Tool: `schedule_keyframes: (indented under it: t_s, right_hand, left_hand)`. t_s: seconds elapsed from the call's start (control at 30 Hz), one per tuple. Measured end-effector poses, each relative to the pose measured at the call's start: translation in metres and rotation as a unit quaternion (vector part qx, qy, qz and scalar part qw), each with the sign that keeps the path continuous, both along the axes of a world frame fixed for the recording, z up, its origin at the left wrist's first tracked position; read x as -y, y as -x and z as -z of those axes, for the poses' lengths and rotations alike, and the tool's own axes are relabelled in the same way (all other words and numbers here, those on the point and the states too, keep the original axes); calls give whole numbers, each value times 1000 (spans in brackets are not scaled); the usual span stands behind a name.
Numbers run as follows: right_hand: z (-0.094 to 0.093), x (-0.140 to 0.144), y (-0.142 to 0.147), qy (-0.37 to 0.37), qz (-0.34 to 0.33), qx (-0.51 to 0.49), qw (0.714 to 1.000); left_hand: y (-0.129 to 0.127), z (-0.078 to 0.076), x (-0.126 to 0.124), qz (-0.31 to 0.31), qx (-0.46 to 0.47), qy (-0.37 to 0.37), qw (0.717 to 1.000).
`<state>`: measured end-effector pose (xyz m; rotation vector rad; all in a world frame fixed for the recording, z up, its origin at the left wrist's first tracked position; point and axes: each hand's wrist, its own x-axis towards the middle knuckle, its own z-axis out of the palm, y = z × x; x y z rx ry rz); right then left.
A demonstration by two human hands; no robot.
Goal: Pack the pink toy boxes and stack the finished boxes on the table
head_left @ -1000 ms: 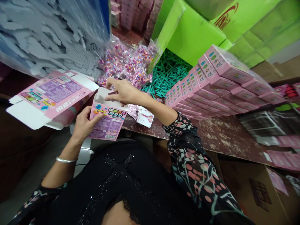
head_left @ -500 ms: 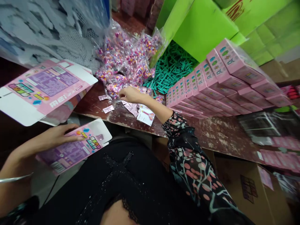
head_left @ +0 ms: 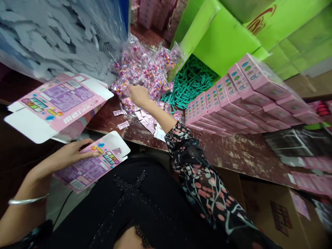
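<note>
My left hand (head_left: 74, 152) grips a pink and purple printed carton (head_left: 90, 164) over my lap, thumb on its front and its white end flap sticking out. My right hand (head_left: 139, 95) reaches into a heap of clear bags of colourful beads (head_left: 153, 67), its fingers curled downward. Whatever may be between those fingertips is hidden. Just below the right forearm lie small pink sachets (head_left: 147, 121) and a white printed leaflet (head_left: 160, 133), partly covered by the sleeve.
More pink cartons with loose flaps (head_left: 61, 103) sit at the left. Teal sticks (head_left: 193, 81) spill beside a bright green box (head_left: 220, 41). Filled pink boxes (head_left: 241, 93) stand stacked at right. A sack of grey-white pieces (head_left: 52, 38) is at upper left, a brown carton (head_left: 281, 214) lower right.
My right hand has moved from the near edge of the heap, by the sachets, farther in among the bead bags. Its sleeve now covers part of the leaflet. My left hand keeps hold of the carton.
</note>
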<state>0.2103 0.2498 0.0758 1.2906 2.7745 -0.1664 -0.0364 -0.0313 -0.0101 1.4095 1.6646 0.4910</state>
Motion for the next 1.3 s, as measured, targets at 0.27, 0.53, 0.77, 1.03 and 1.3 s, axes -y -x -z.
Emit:
schedule_keyframes:
  t_s: [0.27,0.53,0.77,1.03,1.3]
  right_hand:
    - [24,-66,-30,-25,7,52,998]
    - [7,-63,-62,180,34,-341,922]
    - [-3,10,-86,446,-76,-281,847]
    - [24,27,-87,463,-151,-312,816]
    - [-34,35,-141,271,-136,-384,872]
  left_hand:
    - [-20,-14,-15,-11,-12,-58,998]
    - [-17,-10,-26,-71,23,-128,989]
    - [-35,-14,-49,48,81,-267,959]
    - [-56,-17,-49,46,172,-231,956]
    - [-45,-15,-48,-42,189,-263,945]
